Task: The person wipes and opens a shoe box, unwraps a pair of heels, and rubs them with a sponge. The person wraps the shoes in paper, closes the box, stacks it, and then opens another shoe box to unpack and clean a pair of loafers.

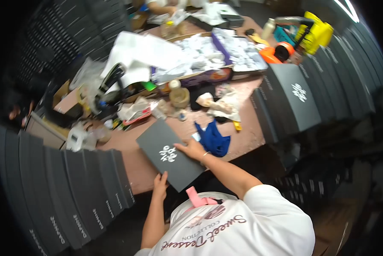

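A dark grey shoebox with a white logo on its lid lies tilted at the front edge of the pinkish table, partly over my lap. My left hand grips its near left edge, thumb on the lid and other fingers hidden below. At the right side of the same box, my right hand has its thumb over the lid and its fingers along the edge. Just beyond my right hand lies a crumpled blue cloth.
Stacks of dark shoeboxes stand at the left and right. An open carton of crumpled white paper, a jar and an orange tape dispenser sit further back. Another person's hand shows at the far side.
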Action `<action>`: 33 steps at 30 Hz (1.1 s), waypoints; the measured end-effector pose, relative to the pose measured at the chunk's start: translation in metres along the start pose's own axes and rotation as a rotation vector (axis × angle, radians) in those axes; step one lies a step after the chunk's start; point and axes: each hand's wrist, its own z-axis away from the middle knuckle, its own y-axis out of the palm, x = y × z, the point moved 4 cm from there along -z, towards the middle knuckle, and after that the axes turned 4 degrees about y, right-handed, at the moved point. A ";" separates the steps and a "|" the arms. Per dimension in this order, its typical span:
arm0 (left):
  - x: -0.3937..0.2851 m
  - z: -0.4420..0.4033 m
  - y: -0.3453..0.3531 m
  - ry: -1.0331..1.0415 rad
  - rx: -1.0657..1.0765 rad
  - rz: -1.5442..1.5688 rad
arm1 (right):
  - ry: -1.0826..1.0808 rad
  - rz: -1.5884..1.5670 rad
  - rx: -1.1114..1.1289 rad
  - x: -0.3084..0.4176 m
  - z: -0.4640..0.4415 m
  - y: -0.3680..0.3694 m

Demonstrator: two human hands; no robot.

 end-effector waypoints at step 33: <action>-0.323 0.204 0.639 0.795 1.161 -0.171 | -0.124 0.887 -1.842 -0.073 0.444 -0.617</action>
